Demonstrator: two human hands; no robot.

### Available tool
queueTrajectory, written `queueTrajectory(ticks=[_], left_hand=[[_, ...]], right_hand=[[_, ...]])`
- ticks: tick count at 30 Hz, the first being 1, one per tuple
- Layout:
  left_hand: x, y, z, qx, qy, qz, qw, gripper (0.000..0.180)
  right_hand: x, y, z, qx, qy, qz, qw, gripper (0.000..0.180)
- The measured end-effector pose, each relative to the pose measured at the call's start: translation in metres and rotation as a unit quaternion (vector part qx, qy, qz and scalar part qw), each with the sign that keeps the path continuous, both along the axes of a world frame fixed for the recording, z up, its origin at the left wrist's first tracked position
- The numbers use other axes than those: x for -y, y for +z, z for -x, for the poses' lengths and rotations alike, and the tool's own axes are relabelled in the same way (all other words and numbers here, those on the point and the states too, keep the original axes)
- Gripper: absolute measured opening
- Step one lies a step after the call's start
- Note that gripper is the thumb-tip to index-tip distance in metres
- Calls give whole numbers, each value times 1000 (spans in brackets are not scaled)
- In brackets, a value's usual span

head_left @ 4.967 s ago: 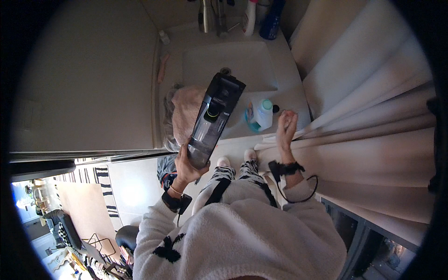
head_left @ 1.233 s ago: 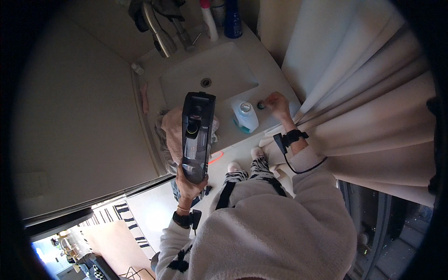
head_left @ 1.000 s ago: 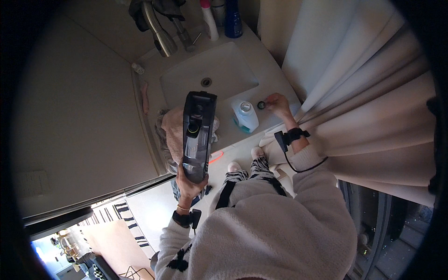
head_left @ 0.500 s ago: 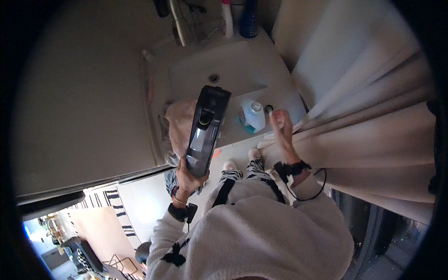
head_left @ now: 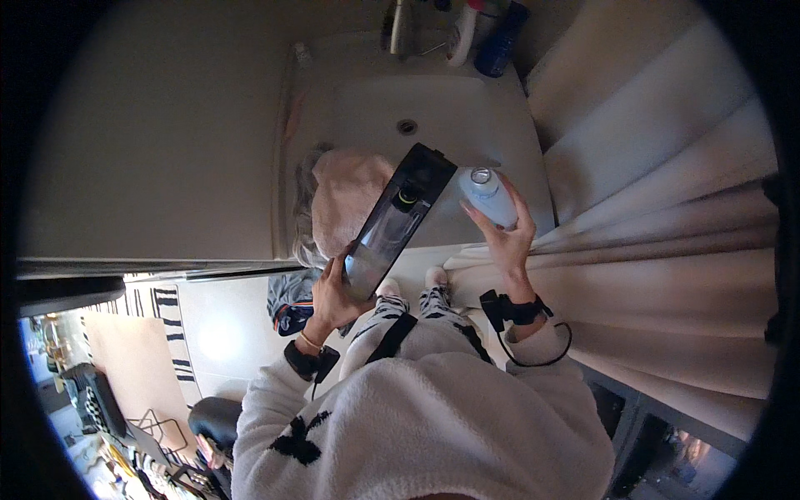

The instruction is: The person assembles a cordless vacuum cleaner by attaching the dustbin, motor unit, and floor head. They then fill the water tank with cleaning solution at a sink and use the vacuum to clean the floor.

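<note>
And there it is: right of centre, the right hand [head_left: 515, 240] now grasps the uncapped bottle [head_left: 490, 202]; left of centre, the left hand [head_left: 331, 298] still clasps the tank [head_left: 385, 237], so both are occupied.

I have a pale counter [head_left: 533, 158] in view, with a rectangular basin [head_left: 367, 100] sunk into it. At its near left I see a pinkish towel [head_left: 350, 187] heaped beside crumpled greyish material [head_left: 305, 208]. A slim pink thing [head_left: 293, 115] lies along the left edge, a small whitish bottle [head_left: 302, 55] beyond it. Far right, I make out a pink-topped white bottle [head_left: 462, 40] beside a dark blue bottle [head_left: 500, 43].
</note>
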State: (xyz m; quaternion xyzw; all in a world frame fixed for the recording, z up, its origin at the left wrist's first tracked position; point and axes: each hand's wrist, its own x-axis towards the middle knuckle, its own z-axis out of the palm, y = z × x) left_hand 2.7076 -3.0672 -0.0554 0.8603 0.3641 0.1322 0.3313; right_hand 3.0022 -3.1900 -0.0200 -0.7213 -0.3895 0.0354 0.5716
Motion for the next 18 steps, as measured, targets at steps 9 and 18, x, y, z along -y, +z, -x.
queueTrajectory(ticks=[9,18], left_hand=[[-5,-1,4,-25,-4,-2,1000,104],[-4,1,7,-33,4,7,999,108]], right_hand=[[-10,32,-16,262,15,163,951,64],[-18,38,-15,307,34,230,923,69]])
